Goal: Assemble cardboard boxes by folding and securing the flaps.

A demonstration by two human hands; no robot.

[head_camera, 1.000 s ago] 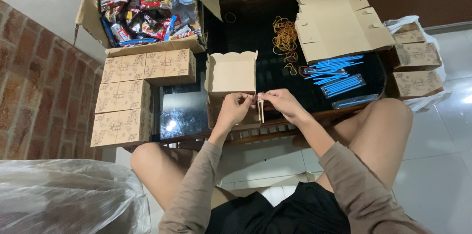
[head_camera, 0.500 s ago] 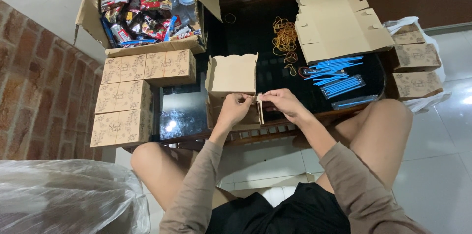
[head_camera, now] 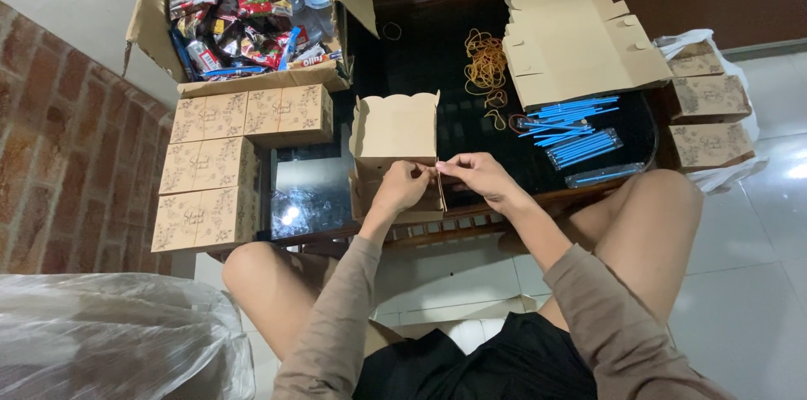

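A small brown cardboard box with a scalloped lid stands half-folded on the dark glass table in front of me. My left hand grips its front wall and corner. My right hand pinches the box's right front flap at the corner, fingertips close to the left hand. The lid stands upright behind both hands.
Finished patterned boxes are stacked at left. An open carton of snack packets and water bottles sits behind them. Flat box blanks, rubber bands, blue pens and more boxes in a white bag lie right. A plastic bag lies lower left.
The box lid has risen more upright. Both hands have stayed at the box's front right corner, fingers shifting slightly along the flap.
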